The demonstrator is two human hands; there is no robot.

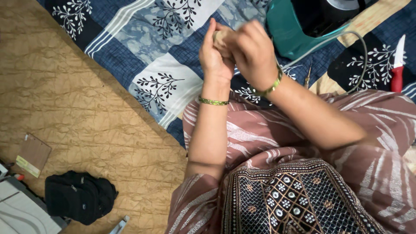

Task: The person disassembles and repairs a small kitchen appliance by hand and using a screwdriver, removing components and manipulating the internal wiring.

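Both hands are raised together over a patchwork quilt (164, 65) of blue and white squares with a branch print. The left hand (214, 56) has its fingers upright and curled around a small pale object (219, 38); only a sliver shows between the palms, so what it is cannot be told. The right hand (251, 52) closes over the same object from the other side, its fingers bent down across it, and touches the left hand. Each wrist carries a thin green bangle (213, 102).

Just beyond the hands sits a teal and black appliance (286, 32), with a grey cord (362, 65) looping off to the right. A knife with a red handle (397, 69) lies on the quilt near the right edge, well apart from the hands.

To the left the floor is covered by a wrinkled tan mat (65, 108). A black bag (78, 197) rests on it at lower left, with a brown board (34, 154) near it
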